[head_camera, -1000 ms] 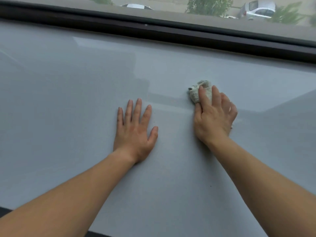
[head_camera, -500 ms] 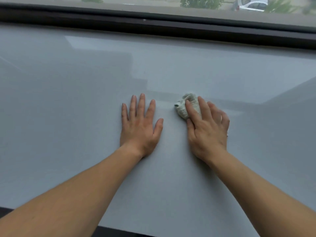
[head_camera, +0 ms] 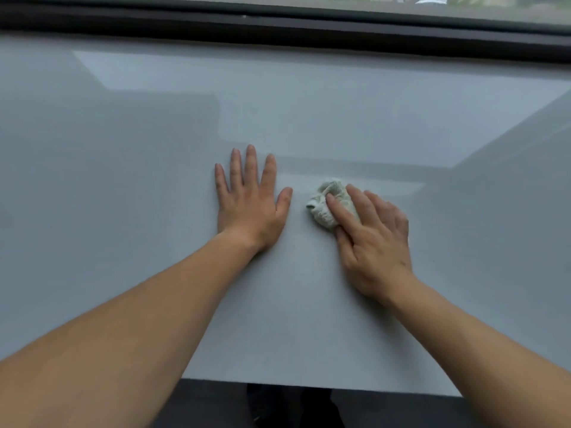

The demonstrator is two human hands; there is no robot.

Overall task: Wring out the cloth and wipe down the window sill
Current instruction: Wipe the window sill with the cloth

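Cloth [head_camera: 329, 205], crumpled terry, pressed under right hand [head_camera: 372, 239]; left hand [head_camera: 250, 205] flat, released.

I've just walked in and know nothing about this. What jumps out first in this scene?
Two bare hands on a wide pale window sill. The left hand lies flat with fingers spread, near the middle; just to its right, the right hand presses a small crumpled whitish cloth against the sill. Along the far edge runs a dark window frame.
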